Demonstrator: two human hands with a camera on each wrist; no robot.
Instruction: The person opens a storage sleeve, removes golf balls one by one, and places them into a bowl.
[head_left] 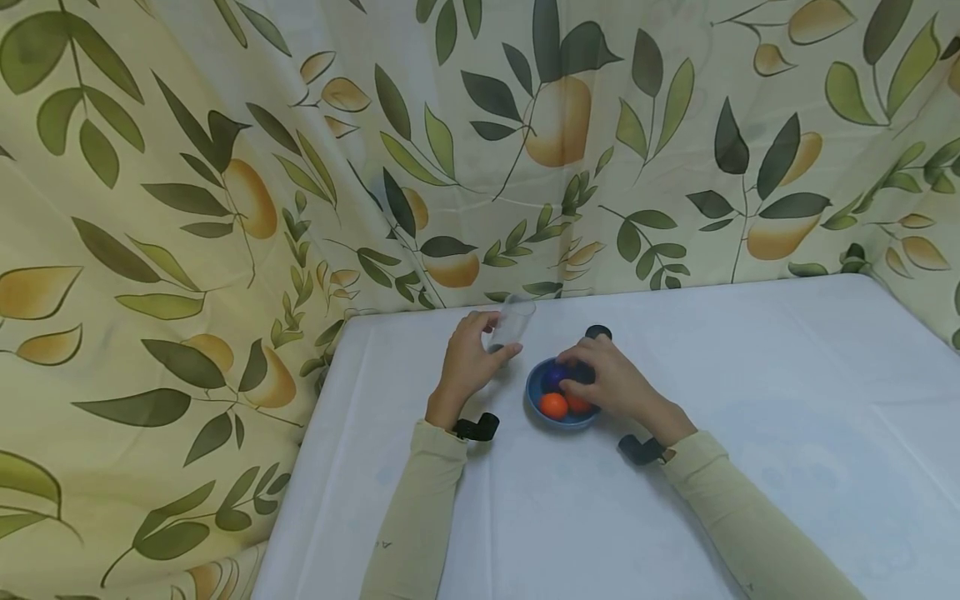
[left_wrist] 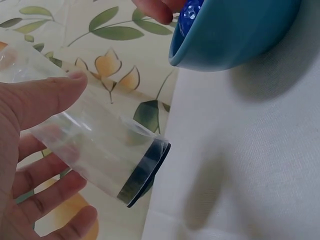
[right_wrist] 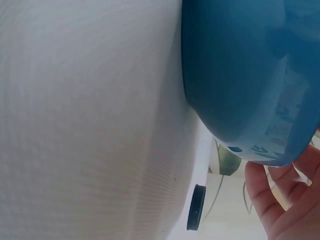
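Observation:
My left hand (head_left: 468, 354) grips a clear plastic tube (left_wrist: 95, 145) between thumb and fingers, held tilted. A black cap closes the tube's lower end, as the left wrist view shows. Just right of it stands a blue bowl (head_left: 534, 408). Inside are a shiny dark-blue ball (head_left: 553, 378) and two orange balls (head_left: 553, 406), one partly covered by my right hand (head_left: 611, 375). That hand reaches over the bowl's right side, its thumb and fingertips curled at the blue ball. In the right wrist view the bowl's wall hides the balls.
A small black round lid (right_wrist: 196, 207) lies on the white-covered table (head_left: 750, 367) just behind the bowl. A curtain with leaf and fruit prints (head_left: 480, 150) hangs along the table's back and left sides.

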